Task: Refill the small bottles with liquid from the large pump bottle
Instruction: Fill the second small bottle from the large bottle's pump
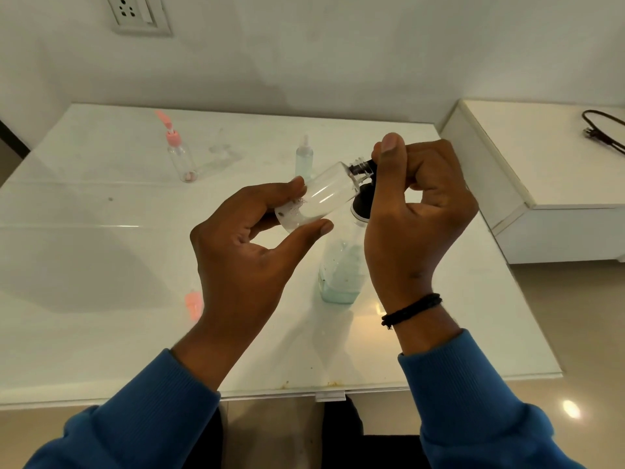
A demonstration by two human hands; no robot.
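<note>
White glossy tabletop (101, 333) spreads under us. Nearest, our left hand (247, 252) pinches the base of a small clear plastic bottle (318, 198), tilted in the air, thumb and fingertips clamped on its lower end. Our right hand (416, 204) curls tightly around its black cap (363, 167) at the threaded neck. Just behind stands the large clear pump bottle (341, 265) with pale liquid. Farther off sit a pink-capped bottle (181, 155) and a pale blue spray bottle (304, 157). We judge the small bottle light, slick and squeezable, best held low.

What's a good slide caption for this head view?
Left hand holds a small clear plastic bottle tilted while right hand grips its black cap.
</note>
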